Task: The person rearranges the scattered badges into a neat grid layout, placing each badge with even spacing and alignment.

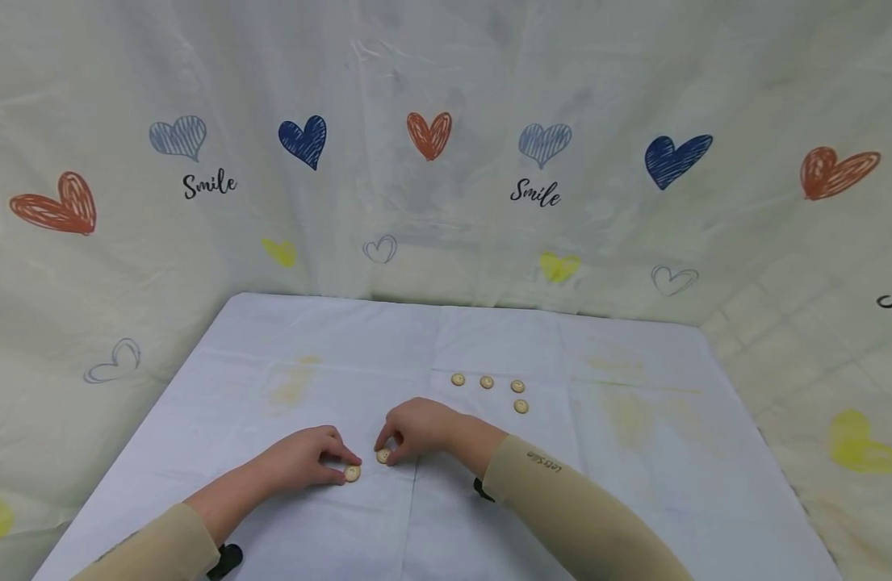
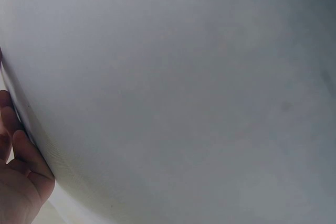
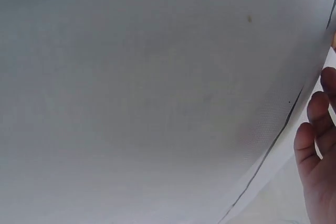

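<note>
My left hand is low over the white-covered table, left of centre. It pinches a small round wooden disc by its edges, between thumb and fingertip. Just to the right and slightly farther back, my right hand pinches a second wooden disc the same way. The two discs lie close together with a small gap between them. Both have a faint mark on top, too small to read. In the wrist views, only parts of the left hand and right hand show at the edges, and both discs are hidden.
Several similar discs lie farther back, right of centre: three in a row, including the leftmost disc, and another disc in front of the row's right end. Behind the table hangs a pale curtain printed with hearts.
</note>
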A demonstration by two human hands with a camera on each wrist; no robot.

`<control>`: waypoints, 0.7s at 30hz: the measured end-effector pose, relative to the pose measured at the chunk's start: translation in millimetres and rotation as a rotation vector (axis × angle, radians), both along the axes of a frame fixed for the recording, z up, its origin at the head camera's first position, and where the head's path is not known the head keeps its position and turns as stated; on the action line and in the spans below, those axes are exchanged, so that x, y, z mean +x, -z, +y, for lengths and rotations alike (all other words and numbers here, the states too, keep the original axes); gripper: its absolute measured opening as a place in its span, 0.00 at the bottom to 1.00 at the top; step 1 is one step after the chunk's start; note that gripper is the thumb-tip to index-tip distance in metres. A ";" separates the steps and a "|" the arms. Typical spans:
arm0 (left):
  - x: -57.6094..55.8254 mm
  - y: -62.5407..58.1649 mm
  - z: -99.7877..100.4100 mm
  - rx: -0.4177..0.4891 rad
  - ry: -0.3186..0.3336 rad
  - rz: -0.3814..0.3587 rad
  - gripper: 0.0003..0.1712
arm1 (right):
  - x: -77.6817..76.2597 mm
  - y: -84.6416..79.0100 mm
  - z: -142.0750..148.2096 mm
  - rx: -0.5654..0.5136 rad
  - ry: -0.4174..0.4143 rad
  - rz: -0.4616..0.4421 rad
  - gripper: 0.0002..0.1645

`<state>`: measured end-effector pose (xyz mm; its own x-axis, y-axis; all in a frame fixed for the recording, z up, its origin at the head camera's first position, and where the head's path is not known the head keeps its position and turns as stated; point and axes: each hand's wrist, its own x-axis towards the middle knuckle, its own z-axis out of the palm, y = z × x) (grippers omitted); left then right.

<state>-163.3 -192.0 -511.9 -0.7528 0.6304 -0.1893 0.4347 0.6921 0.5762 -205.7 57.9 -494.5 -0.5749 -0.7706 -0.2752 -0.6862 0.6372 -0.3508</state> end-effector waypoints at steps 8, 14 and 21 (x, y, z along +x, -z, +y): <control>0.6 -0.6 0.1 0.010 0.000 -0.001 0.15 | 0.9 0.7 2.2 0.016 -0.050 0.064 0.14; 1.1 -0.5 -0.3 0.009 -0.005 -0.006 0.14 | 2.1 0.5 3.0 0.001 -0.082 0.086 0.13; 1.5 -0.6 -0.7 0.011 -0.014 -0.006 0.14 | 3.2 -1.2 3.0 -0.013 -0.109 0.120 0.12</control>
